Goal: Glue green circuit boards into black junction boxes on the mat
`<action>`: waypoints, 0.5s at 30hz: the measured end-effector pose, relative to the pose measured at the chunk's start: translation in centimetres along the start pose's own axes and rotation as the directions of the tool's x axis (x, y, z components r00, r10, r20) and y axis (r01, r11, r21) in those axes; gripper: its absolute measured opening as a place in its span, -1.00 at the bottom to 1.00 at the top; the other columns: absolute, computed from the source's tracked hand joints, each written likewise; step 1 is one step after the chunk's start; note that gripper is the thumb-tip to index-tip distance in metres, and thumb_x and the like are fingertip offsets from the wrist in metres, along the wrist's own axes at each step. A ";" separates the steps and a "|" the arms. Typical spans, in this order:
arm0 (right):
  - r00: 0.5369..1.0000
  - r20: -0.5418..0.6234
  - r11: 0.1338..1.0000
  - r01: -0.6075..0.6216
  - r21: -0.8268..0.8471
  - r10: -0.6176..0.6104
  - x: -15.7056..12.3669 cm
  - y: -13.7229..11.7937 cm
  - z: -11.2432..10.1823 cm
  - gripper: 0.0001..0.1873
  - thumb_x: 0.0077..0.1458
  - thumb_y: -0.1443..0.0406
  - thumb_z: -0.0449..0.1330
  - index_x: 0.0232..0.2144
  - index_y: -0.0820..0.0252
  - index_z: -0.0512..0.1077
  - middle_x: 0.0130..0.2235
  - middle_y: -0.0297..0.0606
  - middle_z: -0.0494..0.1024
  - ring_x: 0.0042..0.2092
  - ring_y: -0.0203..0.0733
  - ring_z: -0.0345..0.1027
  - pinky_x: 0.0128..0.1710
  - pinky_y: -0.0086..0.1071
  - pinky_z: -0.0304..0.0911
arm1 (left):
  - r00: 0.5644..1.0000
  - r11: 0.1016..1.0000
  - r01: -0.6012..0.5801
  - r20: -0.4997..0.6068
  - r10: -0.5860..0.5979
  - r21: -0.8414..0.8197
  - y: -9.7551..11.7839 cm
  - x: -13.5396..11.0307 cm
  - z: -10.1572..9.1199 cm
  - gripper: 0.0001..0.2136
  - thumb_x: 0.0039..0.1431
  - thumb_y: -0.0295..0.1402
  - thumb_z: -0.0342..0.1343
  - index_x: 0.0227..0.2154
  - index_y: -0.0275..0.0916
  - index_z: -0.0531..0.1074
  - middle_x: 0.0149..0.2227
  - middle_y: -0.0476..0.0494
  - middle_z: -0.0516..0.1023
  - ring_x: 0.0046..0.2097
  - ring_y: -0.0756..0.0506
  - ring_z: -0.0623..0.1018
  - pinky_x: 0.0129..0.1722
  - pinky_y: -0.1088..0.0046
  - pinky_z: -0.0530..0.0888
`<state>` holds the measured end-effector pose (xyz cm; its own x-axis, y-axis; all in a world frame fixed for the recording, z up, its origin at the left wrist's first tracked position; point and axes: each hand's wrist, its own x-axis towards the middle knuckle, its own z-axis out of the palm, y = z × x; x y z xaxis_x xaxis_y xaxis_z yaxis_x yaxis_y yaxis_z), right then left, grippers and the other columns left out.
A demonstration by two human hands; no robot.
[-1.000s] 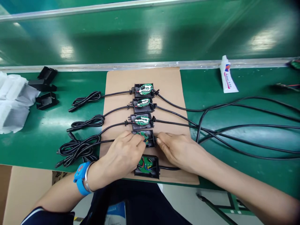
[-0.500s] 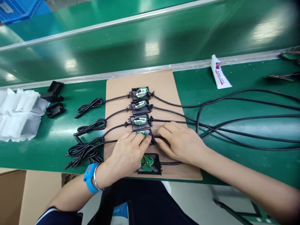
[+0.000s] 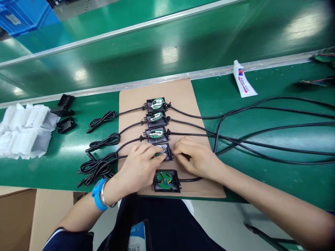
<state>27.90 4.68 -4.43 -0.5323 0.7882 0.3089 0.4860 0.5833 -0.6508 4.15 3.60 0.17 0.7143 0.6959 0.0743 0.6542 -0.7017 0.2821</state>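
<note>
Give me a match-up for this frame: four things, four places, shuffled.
Things:
1. white tube
2. blue wristband
3. white packets
4. black empty shells

Places:
A. on the left wrist
B. far left of the bench
C. by the rail, right of the cardboard mat
D. between the packets and the coiled cables

Pairs: 1-C, 2-A, 3-B, 4-D
</note>
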 end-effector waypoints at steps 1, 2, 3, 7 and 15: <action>1.000 -0.012 1.000 0.009 -0.006 -0.009 0.0 -0.3 -0.2 -0.80 0.21 0.47 0.04 -0.39 0.19 0.41 -0.37 -0.24 0.48 -0.28 -0.22 0.29 -0.23 -0.31 0.26 | 0.997 0.998 0.046 -0.053 -0.048 -0.041 -0.5 -0.5 -0.3 -0.72 0.29 -0.47 0.06 0.02 -0.20 0.46 0.02 -0.16 0.53 0.05 -0.16 0.45 0.05 0.19 0.37; 0.999 -0.033 0.999 0.023 -0.024 -0.024 0.1 -0.7 -0.4 -0.82 0.21 0.46 0.06 -0.36 0.20 0.43 -0.35 -0.23 0.49 -0.26 -0.21 0.31 -0.22 -0.30 0.26 | 0.990 0.992 0.105 -0.091 -0.111 -0.073 -0.9 -1.0 -0.5 -0.76 0.30 -0.45 0.06 -0.02 -0.20 0.48 0.00 -0.16 0.54 0.02 -0.16 0.46 0.03 0.19 0.39; 0.997 -0.055 0.998 0.045 -0.055 -0.048 0.2 -1.3 -0.5 -0.84 0.21 0.45 0.08 -0.31 0.22 0.46 -0.32 -0.20 0.51 -0.24 -0.19 0.32 -0.19 -0.28 0.27 | 0.979 0.982 0.164 -0.109 -0.174 -0.090 -1.3 -1.4 -0.7 -0.80 0.30 -0.43 0.07 -0.07 -0.22 0.50 -0.05 -0.17 0.56 -0.02 -0.16 0.48 -0.01 0.20 0.41; 0.993 -0.002 0.955 0.114 -0.274 -0.119 0.7 -4.0 0.8 -0.69 0.23 0.38 0.07 -0.03 0.39 0.47 -0.13 0.01 0.52 -0.13 -0.03 0.28 -0.14 -0.14 0.27 | 0.962 0.962 0.271 -0.033 -0.272 -0.026 -1.9 -1.8 -0.5 -0.88 0.29 -0.42 0.09 -0.24 -0.25 0.53 -0.24 -0.15 0.58 -0.16 -0.16 0.52 -0.10 0.21 0.44; 0.976 0.185 0.864 0.190 -0.467 -0.114 2.3 -6.2 3.7 -0.65 0.26 0.28 0.06 -0.36 0.37 0.59 -0.28 0.01 0.48 -0.20 -0.01 0.19 -0.24 -0.16 0.10 | 0.974 0.973 0.221 -0.062 -0.217 0.071 -1.6 -0.9 0.6 -0.85 0.25 -0.51 0.08 -0.33 -0.24 0.56 -0.29 -0.09 0.59 -0.24 -0.14 0.49 -0.22 0.26 0.39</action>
<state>21.11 2.19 -2.27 -0.7033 0.6664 0.2476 0.6426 0.7449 -0.1792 2.60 3.99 -0.97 0.5389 0.8394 0.0707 0.8117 -0.5399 0.2229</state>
